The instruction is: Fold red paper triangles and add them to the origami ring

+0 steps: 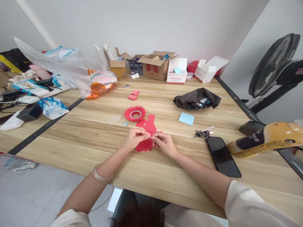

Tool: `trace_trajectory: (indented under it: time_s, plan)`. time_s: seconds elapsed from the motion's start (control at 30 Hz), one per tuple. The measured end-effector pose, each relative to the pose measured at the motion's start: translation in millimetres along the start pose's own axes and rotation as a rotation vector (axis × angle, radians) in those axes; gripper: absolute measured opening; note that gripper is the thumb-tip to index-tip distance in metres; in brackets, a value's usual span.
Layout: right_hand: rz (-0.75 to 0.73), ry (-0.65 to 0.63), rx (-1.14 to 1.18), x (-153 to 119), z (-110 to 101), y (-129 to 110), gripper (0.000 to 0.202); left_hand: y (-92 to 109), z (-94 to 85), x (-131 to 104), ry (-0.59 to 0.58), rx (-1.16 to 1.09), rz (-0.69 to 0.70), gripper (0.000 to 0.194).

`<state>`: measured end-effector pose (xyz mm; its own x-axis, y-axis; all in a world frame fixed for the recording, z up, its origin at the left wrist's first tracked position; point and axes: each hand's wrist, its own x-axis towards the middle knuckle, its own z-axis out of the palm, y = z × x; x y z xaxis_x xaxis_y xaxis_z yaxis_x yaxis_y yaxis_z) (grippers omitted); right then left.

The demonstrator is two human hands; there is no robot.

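Observation:
My left hand [138, 138] and my right hand [163, 143] meet above a loose pile of red paper slips [143, 145]. Both pinch a small piece of red paper between thumbs and forefingers; its shape is mostly hidden by the fingers. More red paper [151, 121] fans out just beyond the fingertips. Behind my left hand lies a ring of folded red paper pieces [128, 114] with a pale blue inner edge. A tiny folded blue paper piece [125, 124] sits beside the ring.
Red paper stacks [132, 97] and a blue sticky-note pad [186, 119] lie farther back. To the right are keys [201, 134], a phone [223, 157], a yellow bottle [267, 138] and a fan [272, 67]. A black bag [197, 99], cardboard box [155, 67] and plastic bag [99, 82] stand behind.

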<state>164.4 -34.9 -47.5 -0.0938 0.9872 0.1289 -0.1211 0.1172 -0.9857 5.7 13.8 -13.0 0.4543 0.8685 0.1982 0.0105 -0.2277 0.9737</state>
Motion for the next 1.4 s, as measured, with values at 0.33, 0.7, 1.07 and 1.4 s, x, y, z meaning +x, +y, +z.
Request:
trace_trajectory:
  time_s: [0.33,0.7,1.07,1.4]
  plan:
    - [-0.038,0.038,-0.098,1.0,-2.0,-1.6,0.023,0.3,0.5,-0.7,-0.005,0.103,0.007,0.010]
    - [0.023,0.087,0.004,2.2,-2.9,-2.3,0.023,2.1,-0.3,-1.6,-0.068,0.349,0.078,0.016]
    - [0.016,0.053,-0.002,3.5,-3.9,-0.4,0.022,-0.2,-0.6,-1.2,-0.044,0.313,0.042,0.015]
    - [0.009,0.104,-0.008,5.3,-4.2,0.2,0.025,-5.3,0.4,0.4,0.091,0.213,-0.028,0.016]
